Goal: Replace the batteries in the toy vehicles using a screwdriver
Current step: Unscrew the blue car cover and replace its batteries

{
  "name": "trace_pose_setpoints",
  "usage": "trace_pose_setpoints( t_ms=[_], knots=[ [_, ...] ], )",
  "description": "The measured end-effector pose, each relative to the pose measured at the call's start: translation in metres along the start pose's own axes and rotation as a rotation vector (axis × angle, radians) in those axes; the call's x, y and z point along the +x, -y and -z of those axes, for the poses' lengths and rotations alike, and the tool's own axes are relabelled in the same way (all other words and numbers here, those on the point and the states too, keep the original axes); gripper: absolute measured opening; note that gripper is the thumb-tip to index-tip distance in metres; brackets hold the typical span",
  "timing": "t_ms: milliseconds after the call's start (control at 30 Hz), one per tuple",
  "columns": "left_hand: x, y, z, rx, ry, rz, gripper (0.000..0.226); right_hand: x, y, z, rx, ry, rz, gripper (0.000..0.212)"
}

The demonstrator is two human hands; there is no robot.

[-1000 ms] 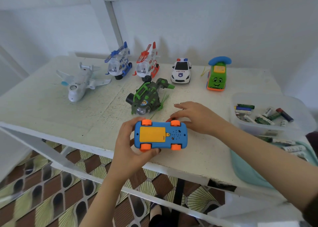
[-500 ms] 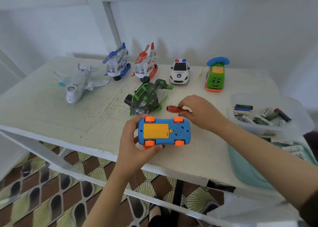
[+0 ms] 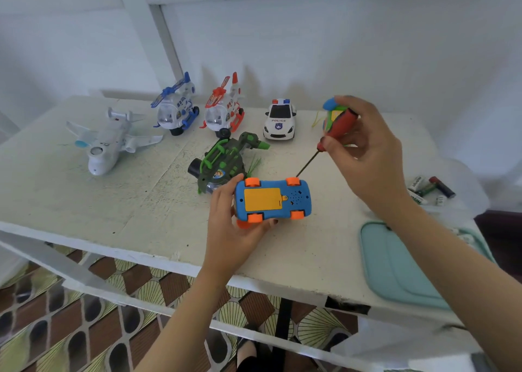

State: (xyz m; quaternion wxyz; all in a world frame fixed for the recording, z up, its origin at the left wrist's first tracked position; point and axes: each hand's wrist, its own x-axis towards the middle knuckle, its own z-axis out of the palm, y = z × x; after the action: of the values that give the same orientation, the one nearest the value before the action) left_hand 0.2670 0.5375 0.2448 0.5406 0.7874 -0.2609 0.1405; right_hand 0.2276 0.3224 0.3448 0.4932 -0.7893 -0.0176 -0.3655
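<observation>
White wall [image 3: 339, 47] backs a scuffed white worktop [image 3: 84, 202]. Beyond the fingers of both hands stand a white aeroplane [image 3: 108, 143], a blue helicopter [image 3: 176, 109], a red helicopter [image 3: 224, 109] and a police car [image 3: 279, 120]. A green and grey toy [image 3: 226, 160] lies just past the left thumb. A teal lid [image 3: 401, 270] lies under the right forearm, and beyond that wrist a clear tub [image 3: 474, 191] holds batteries [image 3: 423, 188].

The left hand [image 3: 234, 230] grips the blue toy car [image 3: 272, 199] underside up above the worktop. Its thumb presses the far side by an orange wheel and its fingers [image 3: 275, 221] curl round the near side. The yellow battery cover [image 3: 262, 199] faces up between them.

The right hand [image 3: 367, 157], raised beyond the car, pinches the screwdriver [image 3: 339, 126] by its red handle between thumb and curled fingers. The shaft slants down from those fingers toward the car. Its tip ends right by the far wheel at the speaker end; whether it touches I cannot tell.
</observation>
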Motion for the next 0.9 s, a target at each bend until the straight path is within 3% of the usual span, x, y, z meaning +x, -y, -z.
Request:
trace_pose_setpoints(
  t_ms=[133,900],
  knots=[
    [0.000,0.004,-0.004,-0.002,-0.005,-0.036,0.080,-0.010,0.010,0.004,0.102,0.009,0.013,0.044],
    [0.000,0.006,-0.005,0.018,-0.039,-0.106,0.077,-0.028,0.011,0.000,-0.021,0.107,0.150,0.044]
  ],
)
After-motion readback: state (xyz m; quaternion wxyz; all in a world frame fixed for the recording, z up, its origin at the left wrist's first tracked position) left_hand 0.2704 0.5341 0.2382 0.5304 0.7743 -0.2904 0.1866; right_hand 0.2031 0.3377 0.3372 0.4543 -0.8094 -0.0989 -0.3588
